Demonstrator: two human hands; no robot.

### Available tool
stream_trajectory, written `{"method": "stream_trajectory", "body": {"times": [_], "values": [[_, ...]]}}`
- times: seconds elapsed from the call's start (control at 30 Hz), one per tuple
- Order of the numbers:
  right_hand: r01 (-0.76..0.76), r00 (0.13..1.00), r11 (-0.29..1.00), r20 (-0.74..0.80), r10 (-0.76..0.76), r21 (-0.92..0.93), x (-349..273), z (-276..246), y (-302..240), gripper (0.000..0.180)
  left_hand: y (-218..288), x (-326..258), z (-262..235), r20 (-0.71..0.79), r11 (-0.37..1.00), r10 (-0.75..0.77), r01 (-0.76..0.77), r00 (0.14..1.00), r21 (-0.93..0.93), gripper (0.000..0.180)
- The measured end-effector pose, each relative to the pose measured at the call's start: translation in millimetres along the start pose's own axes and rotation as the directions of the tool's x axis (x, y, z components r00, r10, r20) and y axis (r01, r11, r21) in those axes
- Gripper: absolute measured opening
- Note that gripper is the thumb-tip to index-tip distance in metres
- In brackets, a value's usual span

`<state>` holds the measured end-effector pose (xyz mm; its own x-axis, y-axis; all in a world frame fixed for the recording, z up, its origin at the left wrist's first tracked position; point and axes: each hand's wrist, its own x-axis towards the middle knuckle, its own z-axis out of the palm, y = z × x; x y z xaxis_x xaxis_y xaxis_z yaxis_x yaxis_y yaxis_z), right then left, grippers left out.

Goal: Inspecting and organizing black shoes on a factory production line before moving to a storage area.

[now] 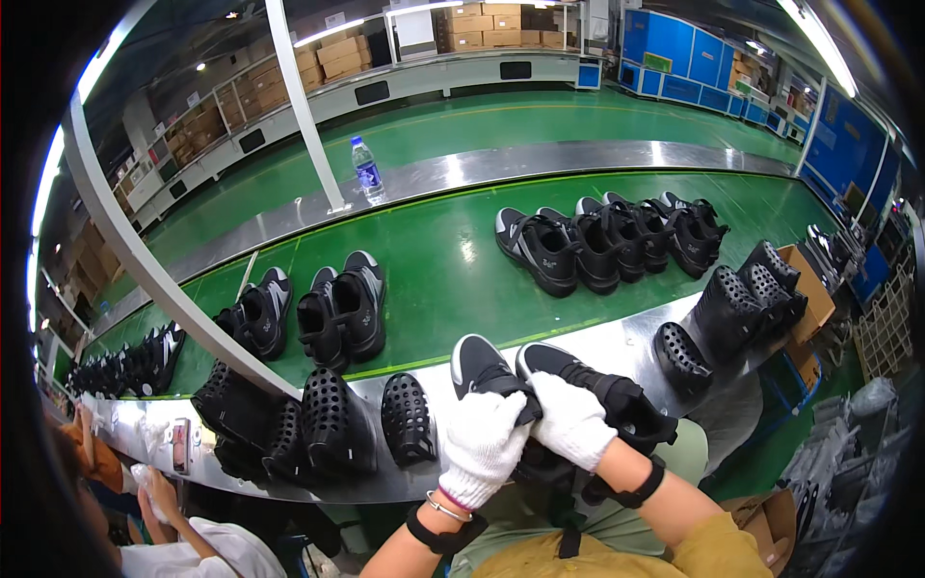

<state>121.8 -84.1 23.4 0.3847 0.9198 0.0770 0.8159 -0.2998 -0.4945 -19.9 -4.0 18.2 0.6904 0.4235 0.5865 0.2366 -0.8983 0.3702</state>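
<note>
Two black sneakers with grey toe caps lie side by side in front of me at the bench's near edge, toes pointing away. My left hand (pixel 484 445), in a white knitted glove, is closed on the upper of the left sneaker (pixel 479 364). My right hand (pixel 572 422), gloved likewise, has its fingers closed at the same sneaker's collar, close to the left fingertips. Beside it, the right sneaker (pixel 593 378) lies partly behind the right hand. The gloves hide the left sneaker's opening and exactly what the fingers pinch.
Black perforated plastic pieces stand left (pixel 332 419) and right (pixel 686 356) on the metal bench (pixel 617 337). Beyond, the green conveyor belt (pixel 434 250) carries more black sneakers (pixel 540 250). A water bottle (pixel 367 171) stands on the far ledge. A co-worker's hands (pixel 159 501) are at lower left.
</note>
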Motion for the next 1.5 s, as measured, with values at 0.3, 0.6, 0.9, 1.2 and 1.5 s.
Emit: {"method": "stream_trajectory", "body": {"times": [0.3, 0.6, 0.9, 1.2, 1.5], "values": [[0.028, 0.994, 0.846, -0.102, 0.031, 0.532, -6.0, 4.4, 5.2, 0.025, -1.4, -18.4, 24.3, -0.138, 0.992, -0.090, 0.076, 0.986, -0.103, 0.049], [-0.074, 0.997, 0.785, 0.051, 0.054, 0.616, 3.3, -4.9, 6.7, 0.027, 7.9, -60.0, -3.1, -0.333, 0.986, -0.024, 0.076, 0.943, 0.146, 0.058], [0.010, 0.994, 0.870, 0.087, -0.060, 0.492, 10.0, -10.4, 4.3, 0.025, -21.2, -69.2, 17.4, -0.251, 0.969, -0.170, 0.209, 0.953, 0.134, 0.041], [0.071, 0.997, 0.888, -0.006, -0.076, 0.455, 3.6, -1.9, 5.7, 0.023, -0.2, -76.8, 21.3, -0.161, 0.946, -0.124, 0.166, 0.979, 0.278, 0.046], [0.226, 0.950, 0.947, -0.269, -0.161, 0.230, -45.9, -79.4, 3.6, 0.022, 22.5, -98.3, 18.5, 0.111, 0.996, -0.066, 0.058, 0.992, 0.069, 0.044]]}}
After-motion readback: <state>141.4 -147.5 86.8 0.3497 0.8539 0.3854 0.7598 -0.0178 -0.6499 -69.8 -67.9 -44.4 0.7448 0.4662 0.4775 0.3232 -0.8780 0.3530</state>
